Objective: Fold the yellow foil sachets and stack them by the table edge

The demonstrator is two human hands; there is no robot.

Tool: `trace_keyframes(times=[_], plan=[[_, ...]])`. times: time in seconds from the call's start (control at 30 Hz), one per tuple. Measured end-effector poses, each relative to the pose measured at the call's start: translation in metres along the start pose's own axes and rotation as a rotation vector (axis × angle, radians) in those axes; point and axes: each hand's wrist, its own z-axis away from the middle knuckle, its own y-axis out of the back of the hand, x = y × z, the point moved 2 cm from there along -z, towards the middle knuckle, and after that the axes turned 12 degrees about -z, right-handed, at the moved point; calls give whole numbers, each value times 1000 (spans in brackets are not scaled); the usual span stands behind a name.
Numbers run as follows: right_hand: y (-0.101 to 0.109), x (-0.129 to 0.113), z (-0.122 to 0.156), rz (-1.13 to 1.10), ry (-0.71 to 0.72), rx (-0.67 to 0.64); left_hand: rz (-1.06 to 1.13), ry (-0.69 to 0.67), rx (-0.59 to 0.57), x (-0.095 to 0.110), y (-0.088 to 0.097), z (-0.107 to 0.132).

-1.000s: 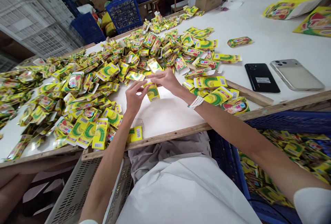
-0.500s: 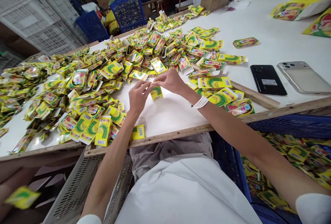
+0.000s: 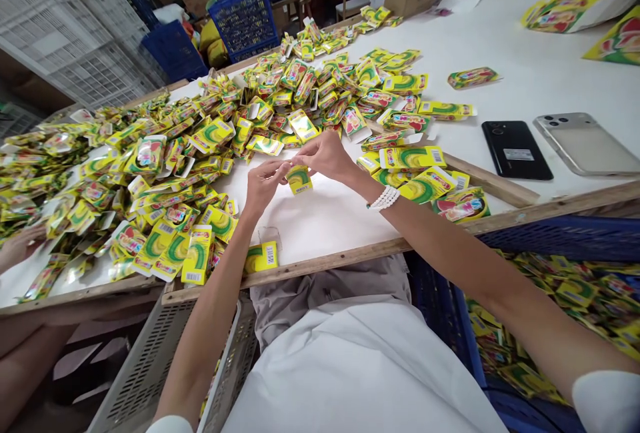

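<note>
Between my two hands, a small yellow and green printed box (image 3: 299, 182) hangs just over the white tabletop (image 3: 330, 226), its barcode end down. My left hand (image 3: 265, 183) pinches its upper left edge, and my right hand (image 3: 325, 155), with a white beaded bracelet (image 3: 386, 198) on the wrist, grips its top from the other side. The fingers partly cover the box's upper end. Left of and beyond my hands spreads a large heap of similar boxes (image 3: 210, 133). One yellow box (image 3: 261, 257) lies beside my left forearm at the table edge.
A wooden strip (image 3: 480, 176) and two phones (image 3: 517, 150) (image 3: 585, 143) lie to the right. Below that side stands a blue crate (image 3: 550, 236) full of boxes. A grey crate (image 3: 145, 360) is below left. At far left another person's hand (image 3: 23, 246) touches the heap.
My hands stay on the box, which has shifted slightly and tilted. At far left another person's hand has come to the heap, and the blurred yellow box below it has gone from view.
</note>
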Motion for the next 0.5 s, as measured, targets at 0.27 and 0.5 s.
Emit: trace_keyframes(times=[0.27, 0.5], plan=[[4, 5, -1, -329, -314, -54, 170, 189, -19, -2, -1, 1], [1, 1, -1, -349, -379, 10, 176, 182, 68, 1, -2, 1]])
